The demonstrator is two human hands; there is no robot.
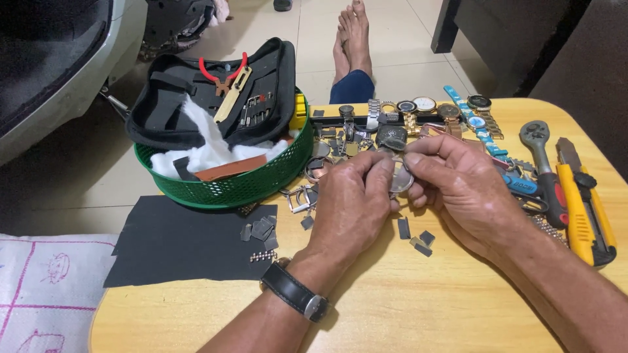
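Left hand (353, 199) and right hand (461, 186) meet over tabletop (405, 301), fingers of both clamped on round watch case (400, 178); green basket (229, 186) nearby.

Two hands, the left hand (353, 199) and the right hand (461, 186), hold one round watch case (400, 178). On the table (405, 307): one green basket (229, 186), one black tool pouch (209, 98), one dark sandpaper sheet (186, 242), one ratchet (544, 163), one yellow knife (582, 202), about six watches (425, 104) in a row; small parts too many to count.
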